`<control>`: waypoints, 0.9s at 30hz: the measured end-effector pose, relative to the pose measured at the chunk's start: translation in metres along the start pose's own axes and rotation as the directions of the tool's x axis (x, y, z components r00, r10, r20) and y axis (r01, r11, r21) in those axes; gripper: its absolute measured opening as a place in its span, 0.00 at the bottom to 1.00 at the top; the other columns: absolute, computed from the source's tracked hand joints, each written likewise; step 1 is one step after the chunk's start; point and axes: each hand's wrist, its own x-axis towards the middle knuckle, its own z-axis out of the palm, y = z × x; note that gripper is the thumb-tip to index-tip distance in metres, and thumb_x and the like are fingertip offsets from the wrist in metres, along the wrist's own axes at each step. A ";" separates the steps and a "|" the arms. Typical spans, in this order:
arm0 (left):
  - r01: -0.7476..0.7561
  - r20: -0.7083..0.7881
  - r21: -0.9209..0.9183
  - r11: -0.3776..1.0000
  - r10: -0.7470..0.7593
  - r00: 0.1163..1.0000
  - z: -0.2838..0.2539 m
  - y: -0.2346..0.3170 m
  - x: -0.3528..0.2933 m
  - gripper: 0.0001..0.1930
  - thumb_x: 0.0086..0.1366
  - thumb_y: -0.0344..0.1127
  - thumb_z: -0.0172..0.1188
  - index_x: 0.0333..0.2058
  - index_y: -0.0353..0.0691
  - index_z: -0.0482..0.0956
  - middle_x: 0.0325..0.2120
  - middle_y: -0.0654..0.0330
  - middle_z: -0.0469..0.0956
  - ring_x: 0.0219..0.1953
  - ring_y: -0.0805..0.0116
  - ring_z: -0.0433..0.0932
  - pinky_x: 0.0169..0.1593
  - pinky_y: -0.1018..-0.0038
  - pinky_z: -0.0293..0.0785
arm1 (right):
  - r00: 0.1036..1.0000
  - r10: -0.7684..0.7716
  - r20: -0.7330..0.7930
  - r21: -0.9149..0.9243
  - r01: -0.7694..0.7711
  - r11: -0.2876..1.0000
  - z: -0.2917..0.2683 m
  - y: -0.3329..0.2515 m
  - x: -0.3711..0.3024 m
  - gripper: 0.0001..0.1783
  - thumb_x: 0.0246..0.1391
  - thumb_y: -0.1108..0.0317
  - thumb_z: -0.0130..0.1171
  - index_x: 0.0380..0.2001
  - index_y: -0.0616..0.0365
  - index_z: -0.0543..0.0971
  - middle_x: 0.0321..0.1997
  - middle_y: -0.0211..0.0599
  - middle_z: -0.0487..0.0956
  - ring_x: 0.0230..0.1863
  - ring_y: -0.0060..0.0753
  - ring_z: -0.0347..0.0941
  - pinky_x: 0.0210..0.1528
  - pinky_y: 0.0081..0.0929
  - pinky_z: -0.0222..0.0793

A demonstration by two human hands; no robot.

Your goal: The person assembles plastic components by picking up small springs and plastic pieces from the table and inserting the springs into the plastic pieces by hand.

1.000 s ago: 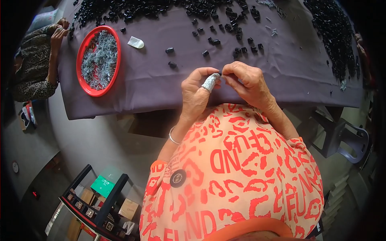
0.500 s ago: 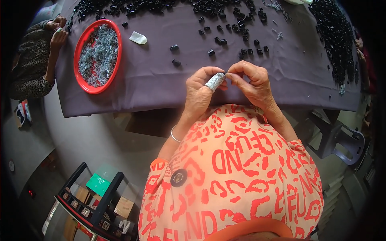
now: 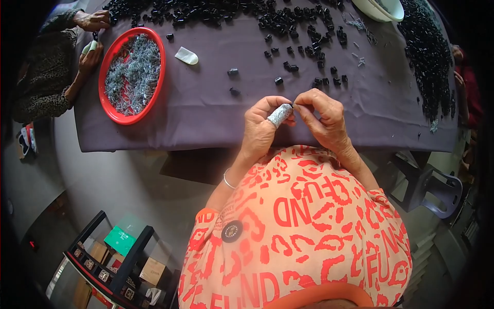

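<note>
My left hand (image 3: 261,126) and my right hand (image 3: 327,117) meet above the near part of the table, with fingertips almost touching. A silvery-grey cover wraps my left thumb. My left thumb and fingers close on a small black plastic piece, of which only a dark edge shows. My right thumb and index finger pinch at that same spot; whether they hold a separate small part is hidden. Beyond my hands lie loose black plastic pieces (image 3: 279,81), short and cylinder-like. A red oval basin (image 3: 161,77) to the left holds many thin, clear-grey pieces (image 3: 131,77).
Dense black pieces (image 3: 206,13) cover the far table, with another heap (image 3: 427,51) at right. A pale finger cover (image 3: 186,55) lies by the basin. A white bowl (image 3: 393,14) stands far right. One co-worker's hand (image 3: 92,20) is at left. A grey plastic chair (image 3: 437,193) stands at right.
The whole view has shifted slightly, so the table sits lower. My fingertips stay together, with small finger shifts. The left co-worker's hands have moved apart, one reaching to the heap's edge.
</note>
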 end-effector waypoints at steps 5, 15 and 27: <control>0.006 0.014 -0.105 0.994 -0.005 1.000 -0.004 -0.001 0.000 0.07 0.63 0.24 0.53 0.39 0.32 0.73 0.33 0.58 0.77 0.32 0.74 0.77 0.39 0.78 0.76 | 0.997 -0.068 -0.034 -0.001 0.068 0.998 0.009 0.005 0.000 0.07 0.45 0.84 0.58 0.30 0.64 0.75 0.28 0.35 0.75 0.25 0.24 0.70 0.28 0.18 0.66; -0.117 0.170 -0.360 0.925 0.189 0.967 -0.031 0.000 -0.003 0.17 0.63 0.40 0.57 0.46 0.36 0.70 0.40 0.59 0.76 0.38 0.72 0.76 0.41 0.75 0.76 | 0.989 -0.146 0.008 -0.258 0.143 0.955 0.011 0.015 0.033 0.14 0.43 0.79 0.61 0.37 0.59 0.76 0.31 0.35 0.73 0.30 0.30 0.70 0.32 0.24 0.67; -0.100 0.126 -0.255 0.962 0.136 0.983 -0.029 0.001 -0.002 0.16 0.63 0.39 0.58 0.45 0.37 0.71 0.40 0.60 0.76 0.39 0.72 0.77 0.42 0.74 0.76 | 0.948 0.300 0.109 0.259 -0.318 0.912 0.006 0.018 0.029 0.07 0.54 0.76 0.56 0.37 0.62 0.73 0.32 0.33 0.78 0.33 0.17 0.74 0.33 0.17 0.71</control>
